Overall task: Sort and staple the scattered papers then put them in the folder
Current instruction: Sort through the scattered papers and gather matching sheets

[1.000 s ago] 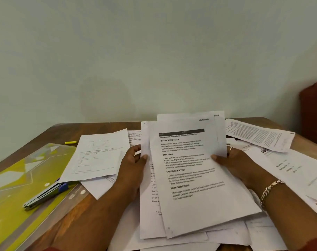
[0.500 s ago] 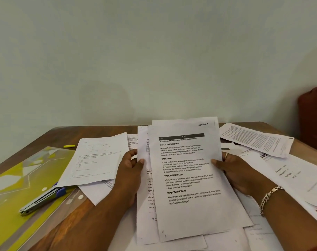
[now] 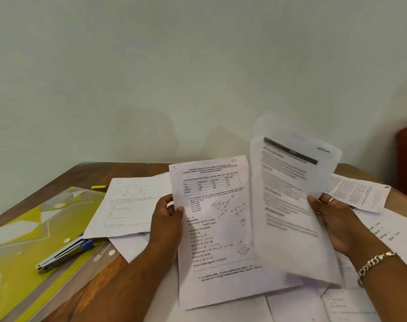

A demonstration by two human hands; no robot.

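Wooden table (image 3: 100, 282), pale wall (image 3: 151, 77); left grip (image 3: 167, 224) pinching maths sheet (image 3: 216, 228), right grip (image 3: 332, 221) holding blurred sheet (image 3: 288, 205).

1 head-worn wide-angle view looks forward and down from close above the wooden table (image 3: 86, 177), taking in much pale wall (image 3: 198, 66) behind it.

We note the table (image 3: 86, 287) is brown wood with visible grain and a slight sheen. The sheets (image 3: 211, 228) are thin matt white paper, printed in black; those at 3 o'clock (image 3: 291, 205) are blurred. The folder (image 3: 18, 263) at 9 o'clock is smooth, glossy translucent plastic, yellow-green beneath. On it we see a stapler (image 3: 63, 254) of bright metal with blue plastic parts. The bracelet (image 3: 374, 263) looks polished gold-toned metal. The wall (image 3: 198, 66) is matt, pale.
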